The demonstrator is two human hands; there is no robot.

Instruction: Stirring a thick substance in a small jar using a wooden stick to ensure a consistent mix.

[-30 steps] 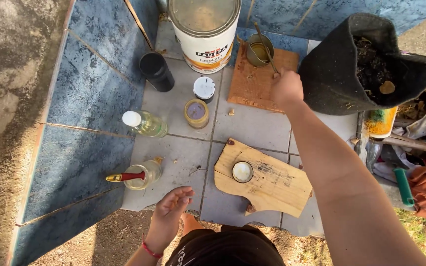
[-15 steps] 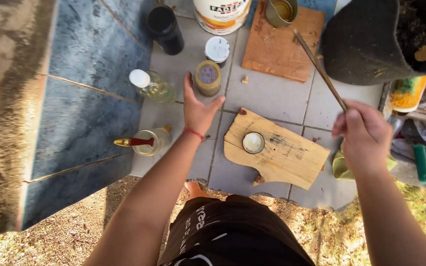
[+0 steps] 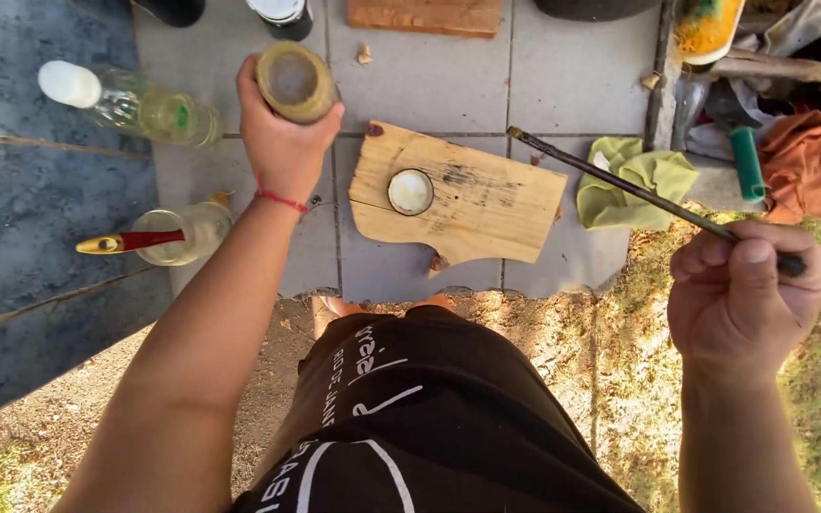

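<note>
The left hand (image 3: pixel 282 142) is wrapped around a small round jar with a dull yellow-green lid (image 3: pixel 296 82), fingers and thumb closed on its sides, holding it above the pale grey tiled tabletop (image 3: pixel 563 85). A thin red cord bracelet (image 3: pixel 280 199) circles that wrist. The right hand (image 3: pixel 743 294) is curled into a loose fist near the lower right, over sunlit dry ground (image 3: pixel 563 361), pinching the end of a long thin dark stick (image 3: pixel 648 199) between thumb and fingers; the stick slants up and left, its tip reaching just past the right edge of an irregular pale wooden board (image 3: pixel 486 199).

That board lies flat on the tiles between the two hands, with a small round white-filled tin (image 3: pixel 410 192) sitting near its left end. Just right of the board a crumpled yellow-green cloth (image 3: pixel 634 180) lies under the stick. Left of the jar, a clear glass bottle with a white cap (image 3: pixel 130 100) lies on its side, and below it a clear glass vessel with a red-and-yellow handled tool (image 3: pixel 159 237) rests at the tile edge, beside a dark blue-grey slab (image 3: pixel 40 218). At the top edge sits part of a reddish wooden block (image 3: pixel 425 16). To the far right are an orange cloth (image 3: pixel 810 161) and a green cylindrical handle (image 3: pixel 745 163). The person's black printed shirt (image 3: pixel 401 418) fills the bottom centre.
</note>
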